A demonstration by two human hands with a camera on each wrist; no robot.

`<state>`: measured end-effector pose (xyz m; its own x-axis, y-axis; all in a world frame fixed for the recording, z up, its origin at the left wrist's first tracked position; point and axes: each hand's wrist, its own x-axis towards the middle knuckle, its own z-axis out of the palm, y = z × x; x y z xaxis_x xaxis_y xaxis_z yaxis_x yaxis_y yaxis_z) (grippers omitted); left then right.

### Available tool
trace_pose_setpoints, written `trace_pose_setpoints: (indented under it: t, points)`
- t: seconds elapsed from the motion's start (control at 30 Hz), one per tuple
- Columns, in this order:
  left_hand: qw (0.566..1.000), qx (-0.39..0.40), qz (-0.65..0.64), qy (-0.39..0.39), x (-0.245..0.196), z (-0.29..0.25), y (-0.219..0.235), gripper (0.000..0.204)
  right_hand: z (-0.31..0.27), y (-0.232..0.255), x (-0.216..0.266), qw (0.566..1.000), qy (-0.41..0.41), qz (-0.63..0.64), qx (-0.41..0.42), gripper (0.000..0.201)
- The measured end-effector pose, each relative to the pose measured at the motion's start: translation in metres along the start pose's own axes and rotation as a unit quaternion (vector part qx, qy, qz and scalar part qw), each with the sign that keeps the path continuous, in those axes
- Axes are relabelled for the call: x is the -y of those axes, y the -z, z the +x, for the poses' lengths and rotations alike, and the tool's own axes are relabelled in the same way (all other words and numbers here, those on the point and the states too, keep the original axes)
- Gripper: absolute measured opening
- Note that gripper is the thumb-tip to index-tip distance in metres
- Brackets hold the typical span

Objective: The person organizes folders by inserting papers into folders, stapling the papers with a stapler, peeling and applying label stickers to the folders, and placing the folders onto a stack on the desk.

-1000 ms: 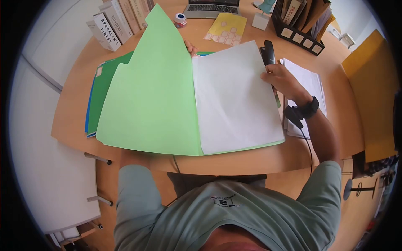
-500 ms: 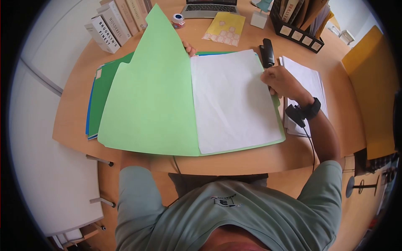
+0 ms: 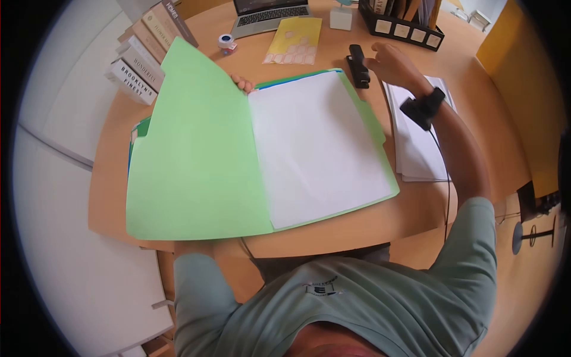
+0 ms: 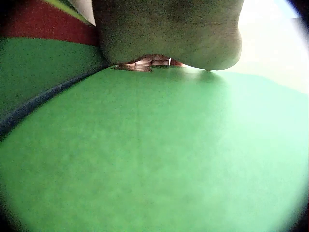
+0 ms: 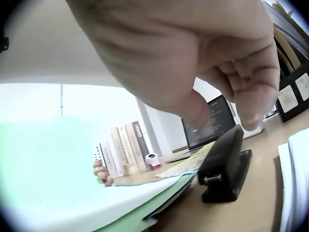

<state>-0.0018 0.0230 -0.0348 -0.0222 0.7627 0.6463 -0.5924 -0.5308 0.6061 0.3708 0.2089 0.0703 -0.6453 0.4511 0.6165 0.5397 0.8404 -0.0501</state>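
A light green folder [image 3: 196, 154] lies open, its left cover raised and white paper [image 3: 315, 149] on its right half. Behind the cover is my left hand [image 3: 242, 83]; only some fingers show past its upper edge, and I cannot tell how it holds the cover. The left wrist view has the heel of that hand [image 4: 169, 34] close over a green surface. My right hand [image 3: 395, 65] hovers at a black stapler [image 3: 358, 66]. Seen from the right wrist, its thumb and fingers are spread apart just above the stapler's top [image 5: 224, 157], nothing between them.
White papers [image 3: 416, 140] are stacked on the right. Upright books [image 3: 146, 59] stand at back left, near a tape roll [image 3: 226, 44]. Further back are a yellow patterned sheet [image 3: 294, 41], a laptop [image 3: 270, 15], a white block [image 3: 341, 18] and a black file holder [image 3: 404, 30].
My right hand has left the folder's right edge and moved forward to the stapler. The paper now lies flatter in the folder. My left hand stays behind the cover; the head view has shifted.
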Motion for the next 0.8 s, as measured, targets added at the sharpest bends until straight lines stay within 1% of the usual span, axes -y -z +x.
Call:
trace_pose_setpoints:
  t: [0.03, 0.07, 0.1, 0.13, 0.23, 0.27, 0.37, 0.47, 0.57, 0.67, 0.77, 0.8]
  points:
    - [1.000, 0.002, 0.001, 0.001, 0.001, -0.001, 0.006, 0.026, 0.006, 0.008, 0.003, 0.993, -0.062, 0.028, 0.094, 0.040]
    - [1.000, 0.004, 0.001, 0.000, -0.002, -0.001, 0.004, 0.027, 0.019, 0.021, 0.015, 0.973, -0.123, 0.056, 0.186, 0.042]
    - [1.000, 0.003, 0.006, 0.003, -0.004, 0.001, -0.004, 0.027, 0.028, 0.029, 0.021, 0.940, -0.182, 0.083, 0.275, 0.045]
    - [1.000, 0.001, 0.010, 0.005, -0.004, -0.001, -0.001, 0.027, 0.031, 0.020, 0.015, 0.940, -0.170, 0.103, 0.278, 0.043]
    - [0.999, 0.006, 0.033, 0.010, -0.007, 0.002, 0.002, 0.027, 0.037, 0.009, 0.017, 0.952, -0.145, 0.138, 0.233, 0.042]
    - [0.999, 0.008, 0.042, 0.012, -0.007, 0.001, 0.006, 0.027, 0.041, 0.004, 0.017, 0.950, -0.148, 0.137, 0.238, 0.036]
    - [0.999, 0.020, 0.035, 0.012, -0.007, 0.001, 0.010, 0.027, 0.050, 0.004, 0.014, 0.946, -0.101, 0.080, 0.297, 0.031]
    - [0.999, 0.049, 0.007, 0.015, -0.006, 0.005, 0.013, 0.027, 0.052, 0.010, 0.011, 0.936, -0.125, 0.096, 0.314, 0.029]
    - [0.996, 0.083, -0.020, 0.022, -0.006, 0.011, 0.016, 0.027, 0.057, 0.018, 0.015, 0.933, -0.108, 0.049, 0.339, 0.029]
    - [0.992, 0.118, -0.045, 0.028, -0.007, 0.018, 0.016, 0.027, 0.063, 0.026, 0.027, 0.926, -0.140, 0.019, 0.349, 0.027]
    - [0.985, 0.153, -0.066, 0.036, -0.010, 0.026, 0.015, 0.026, 0.067, 0.012, 0.030, 0.930, -0.114, -0.041, 0.348, 0.028]
    - [0.984, 0.163, -0.067, 0.036, -0.011, 0.028, 0.014, 0.026, 0.068, 0.008, 0.032, 0.930, -0.121, -0.064, 0.342, 0.028]
